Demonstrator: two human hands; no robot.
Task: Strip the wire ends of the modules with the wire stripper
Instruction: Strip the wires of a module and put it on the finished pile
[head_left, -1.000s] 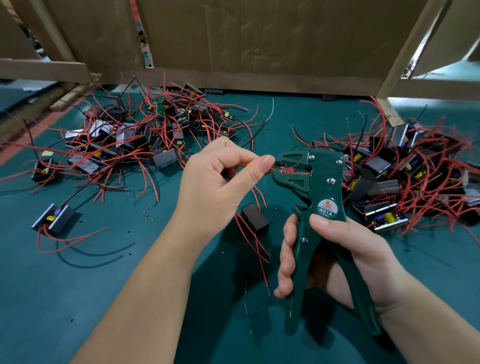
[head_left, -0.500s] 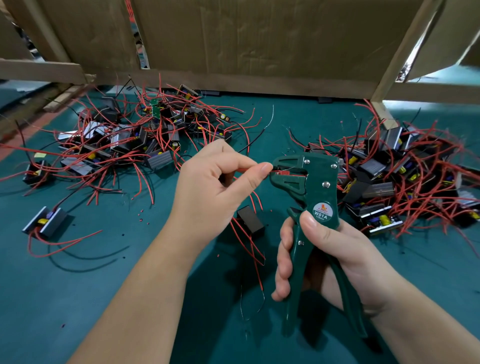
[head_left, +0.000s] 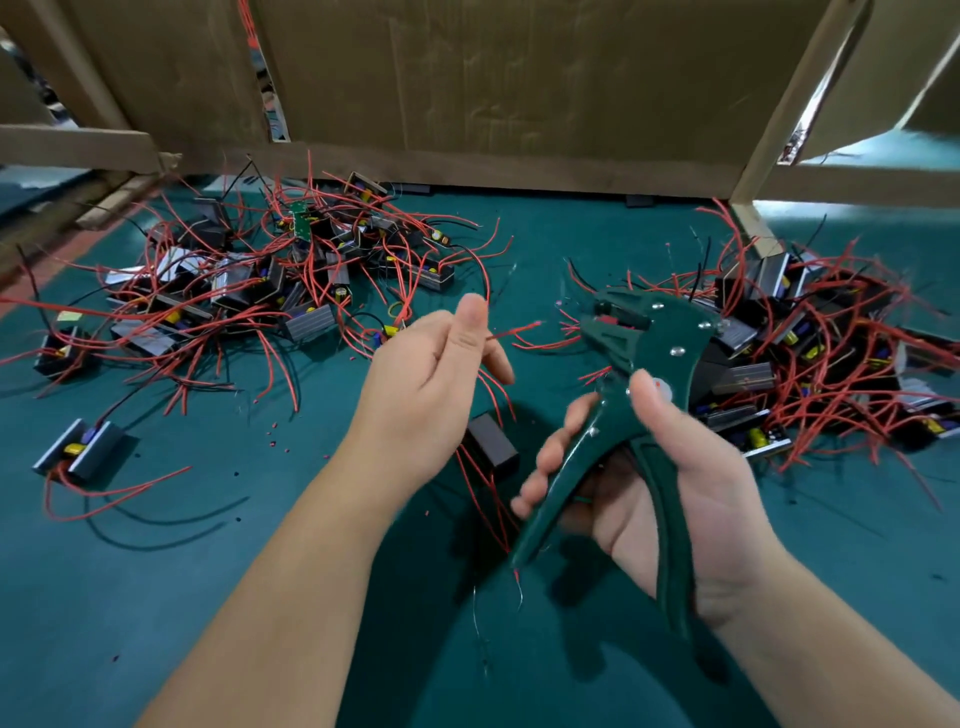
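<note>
- The wire (head_left: 514, 332) juts from the left hand (head_left: 431, 384), pinched under the thumb, with its tip just short of the stripper (head_left: 652, 343). Its module (head_left: 491, 447) sits below.
- The right hand (head_left: 670, 493) wraps the spread handles.
- Judgement: feed the tip squarely in, then squeeze fully.
- Count: one stripper, one held module, one stray (head_left: 78, 449), and two heaps (head_left: 249, 291) beyond counting.

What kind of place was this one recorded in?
Probably an electronics assembly workbench: heaps of wired modules on a green mat, a wire stripper in the right hand, cardboard screens behind.
</note>
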